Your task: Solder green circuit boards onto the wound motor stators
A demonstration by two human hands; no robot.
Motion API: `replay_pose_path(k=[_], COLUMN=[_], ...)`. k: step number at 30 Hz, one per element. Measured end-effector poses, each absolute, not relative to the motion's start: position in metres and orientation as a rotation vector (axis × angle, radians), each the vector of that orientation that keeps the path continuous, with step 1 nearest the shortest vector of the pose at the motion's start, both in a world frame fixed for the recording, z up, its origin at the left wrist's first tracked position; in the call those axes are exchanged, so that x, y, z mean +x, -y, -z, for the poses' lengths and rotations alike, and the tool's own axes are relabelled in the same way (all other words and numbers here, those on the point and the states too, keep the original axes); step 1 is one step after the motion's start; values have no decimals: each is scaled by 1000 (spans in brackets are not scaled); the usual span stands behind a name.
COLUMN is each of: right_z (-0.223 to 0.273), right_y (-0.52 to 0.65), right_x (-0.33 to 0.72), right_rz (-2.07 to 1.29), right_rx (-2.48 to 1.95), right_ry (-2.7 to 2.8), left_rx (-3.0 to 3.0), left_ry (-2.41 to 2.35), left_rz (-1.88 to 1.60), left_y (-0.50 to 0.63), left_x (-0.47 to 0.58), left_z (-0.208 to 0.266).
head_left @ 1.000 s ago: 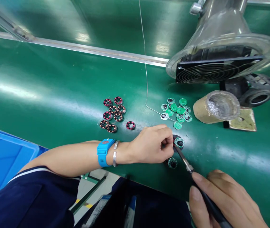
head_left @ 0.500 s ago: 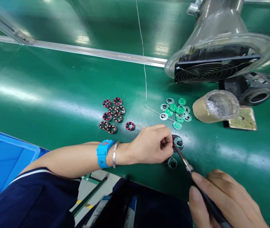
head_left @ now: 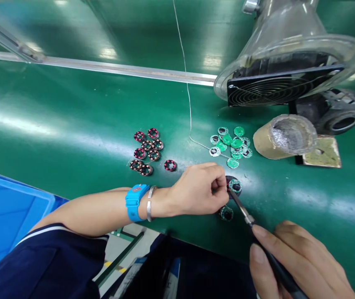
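My right hand (head_left: 296, 257) grips the black handle of a soldering iron (head_left: 242, 211). Its tip meets the left part of a small round green circuit board (head_left: 235, 185), which sits on a dark round base with a bit of red showing. My left hand (head_left: 200, 189), wearing a blue wrist strap (head_left: 136, 202) and a silver bangle (head_left: 149, 203), is closed in a pinch at the board's left edge. Whatever its fingertips hold is hidden. Just below them lies another round board on a coil (head_left: 226, 213), partly covered by that hand.
Several wound ring coils (head_left: 146, 145) lie to the left, one more (head_left: 170, 165) apart. Loose round boards (head_left: 236, 143) are piled beyond my hands, with solder wire (head_left: 190, 120) hanging down to them. At right stand a cardboard-coloured cup (head_left: 267, 139), a sponge tray (head_left: 322, 151) and a fan hood (head_left: 271, 89).
The view has shifted slightly. Both hands and the soldering iron keep nearly the same place at the board.
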State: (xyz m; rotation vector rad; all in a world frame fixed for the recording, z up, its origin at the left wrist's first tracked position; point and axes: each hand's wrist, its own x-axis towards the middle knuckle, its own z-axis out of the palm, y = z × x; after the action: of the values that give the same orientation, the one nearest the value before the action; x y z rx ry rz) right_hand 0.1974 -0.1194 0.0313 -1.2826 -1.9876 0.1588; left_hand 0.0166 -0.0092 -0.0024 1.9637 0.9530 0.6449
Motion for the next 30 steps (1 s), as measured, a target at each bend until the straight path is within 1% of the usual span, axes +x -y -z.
replay_pose_path(k=[7,12,16,22,27,30], right_z=[-42,-44,-39,-20,-12,-11], right_y=[111,111,116,127,138,142], right_x=[205,203,205,233,242,241], right_rz=[-225,-206,-180,-269,-312,-322], right_rx=[-1299,-1310,-1389,-1280,-1279,-1330], right_ry=[2064,2047,1961,2147,2080,1957], left_rx=[1942,1944,1945,1970,2187,2455], left_ry=[-994,-988,-989,-966,-1020,-1139], left_rz=[-627,-617,-585,-578,-669,-549], left_y=[9,8,7,4,-15,-31], left_x=[18,17,17,13,4,2], left_z=[-1,-2,-3,-7,-9,-4])
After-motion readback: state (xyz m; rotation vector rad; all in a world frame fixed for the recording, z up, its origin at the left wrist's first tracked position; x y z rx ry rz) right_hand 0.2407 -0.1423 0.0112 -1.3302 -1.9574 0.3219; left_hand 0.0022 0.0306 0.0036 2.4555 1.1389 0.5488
